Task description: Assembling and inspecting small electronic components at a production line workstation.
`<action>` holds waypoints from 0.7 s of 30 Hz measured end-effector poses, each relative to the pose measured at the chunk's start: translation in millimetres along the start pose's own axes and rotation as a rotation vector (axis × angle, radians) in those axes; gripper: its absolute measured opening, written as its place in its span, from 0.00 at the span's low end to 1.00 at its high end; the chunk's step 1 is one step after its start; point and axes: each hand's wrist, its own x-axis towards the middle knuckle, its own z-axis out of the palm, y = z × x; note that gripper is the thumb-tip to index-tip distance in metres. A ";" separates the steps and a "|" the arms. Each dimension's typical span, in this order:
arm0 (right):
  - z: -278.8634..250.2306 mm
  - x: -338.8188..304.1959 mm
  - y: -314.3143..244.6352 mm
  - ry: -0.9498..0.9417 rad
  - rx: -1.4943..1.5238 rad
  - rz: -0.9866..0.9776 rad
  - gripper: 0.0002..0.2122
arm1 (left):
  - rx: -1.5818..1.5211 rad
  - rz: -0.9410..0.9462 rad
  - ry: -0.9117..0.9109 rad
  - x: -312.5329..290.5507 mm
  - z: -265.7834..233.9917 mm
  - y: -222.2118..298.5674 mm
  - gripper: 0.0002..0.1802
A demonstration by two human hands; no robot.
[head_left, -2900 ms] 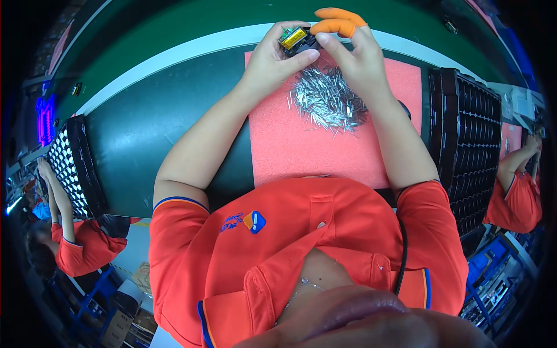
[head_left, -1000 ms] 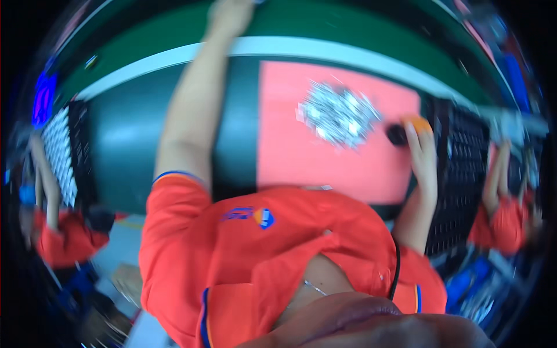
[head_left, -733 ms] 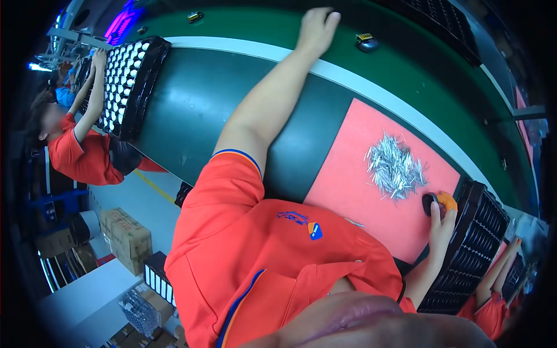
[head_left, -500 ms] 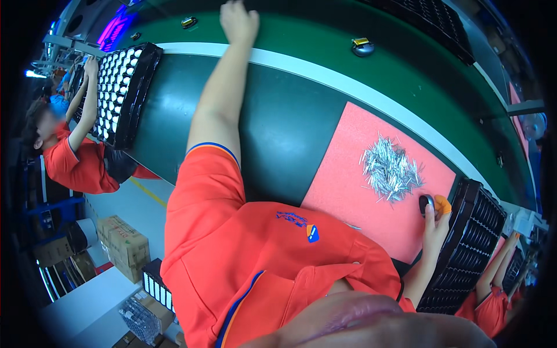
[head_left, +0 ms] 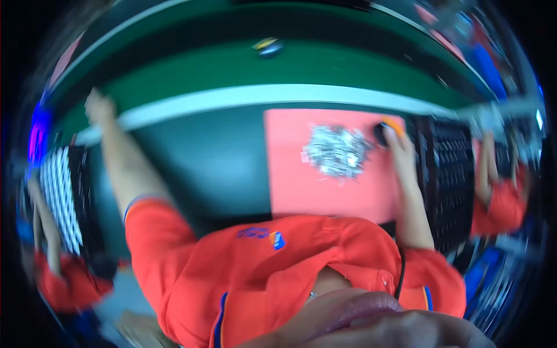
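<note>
My right hand is at the right edge of a pink mat, closed on a dark rounded piece; orange covers show at its fingertips. The dark rounded piece is blurred, so its exact kind is unclear. Beside it on the mat lies a pile of thin silvery pins. My left arm stretches far left across the white strip, and my left hand is over the green belt. Its fingers are smeared by motion. A silver rounded piece with a yellow top sits farther along the belt.
The green belt runs along the far side, edged by a white strip. Stacked black trays stand right of the mat. A tray of white pieces stands at left. Co-workers in red shirts are on both sides.
The view has swung round, shifting the mat and belt leftward in the picture. My left hand now appears farther left, closer to the white strip. My right hand still holds the dark rounded piece.
</note>
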 end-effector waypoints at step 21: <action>25.2 51.7 -52.0 -0.220 0.628 -0.033 0.24 | -2.407 -0.355 -1.121 -198.5 -215.9 355.7 0.20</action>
